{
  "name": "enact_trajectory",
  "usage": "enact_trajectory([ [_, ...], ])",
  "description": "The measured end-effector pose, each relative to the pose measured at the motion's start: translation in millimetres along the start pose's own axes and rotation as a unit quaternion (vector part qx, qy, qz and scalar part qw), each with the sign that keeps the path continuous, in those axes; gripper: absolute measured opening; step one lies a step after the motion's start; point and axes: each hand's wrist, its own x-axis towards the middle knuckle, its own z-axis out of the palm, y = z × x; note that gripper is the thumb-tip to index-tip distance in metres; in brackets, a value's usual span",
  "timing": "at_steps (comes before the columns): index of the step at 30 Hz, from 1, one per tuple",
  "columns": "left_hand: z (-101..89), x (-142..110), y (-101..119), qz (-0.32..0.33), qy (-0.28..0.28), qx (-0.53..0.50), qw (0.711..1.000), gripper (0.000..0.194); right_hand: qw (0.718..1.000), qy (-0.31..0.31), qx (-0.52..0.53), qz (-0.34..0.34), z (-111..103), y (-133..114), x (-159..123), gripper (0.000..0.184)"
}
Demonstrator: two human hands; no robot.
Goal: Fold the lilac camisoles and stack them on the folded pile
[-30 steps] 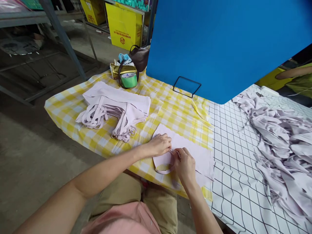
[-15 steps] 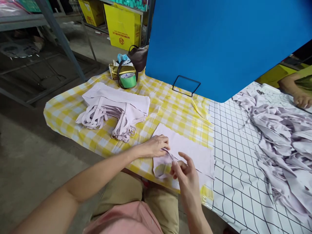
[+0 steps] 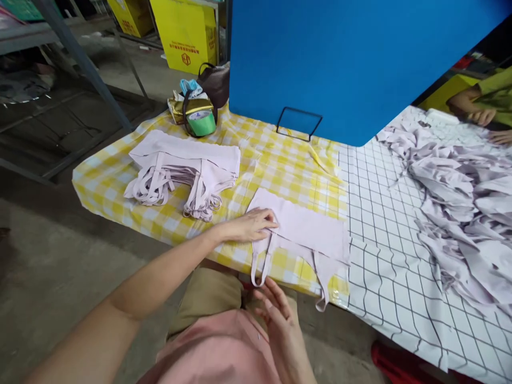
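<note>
A pale lilac strappy top [image 3: 304,218] lies folded on the yellow checked cloth in front of me. Its thin straps hang toward me, the left one as a loop at the cloth's near edge. My left hand [image 3: 258,223] presses on the top's left part, thumb and fingers closed at the base of that strap. Just below the loop is my right hand [image 3: 278,312], palm turned inward and fingers apart, holding nothing; whether a fingertip touches the strap I cannot tell. To the left, a stack of similar tops [image 3: 184,152] has its straps bunched together.
A large blue panel [image 3: 320,64] stands behind the cloth, with a black wire frame [image 3: 299,124] at its foot. Green tape [image 3: 202,124] sits at the back left. Right, a heap of lilac fabric [image 3: 460,197] covers the grid-patterned cloth [image 3: 384,277]; another person's hands [image 3: 482,116] are beyond it.
The straps, earlier partly gathered under my right hand, now hang down over the near edge. My right hand has moved down toward me and opened. My left hand stays on the top.
</note>
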Motion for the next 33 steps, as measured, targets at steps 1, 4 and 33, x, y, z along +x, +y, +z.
enact_trajectory([
  [1, 0.5, -0.5, -0.5, -0.001, -0.005, 0.004, 1.0, 0.036, 0.998, 0.016, -0.053, -0.016, -12.3, 2.9, 1.5, 0.036],
  [4, 2.8, -1.5, -1.7, -0.006, -0.015, 0.016, 1.0, 0.04, 0.96, -0.015, -0.269, -0.077, -47.1, 11.0, 0.2, 0.018],
  [33, 0.3, -4.6, -3.3, -0.027, -0.034, -0.028, 0.999, 0.044, 0.874, -0.379, -0.297, 0.063, -68.8, -38.0, 24.2, 0.041],
])
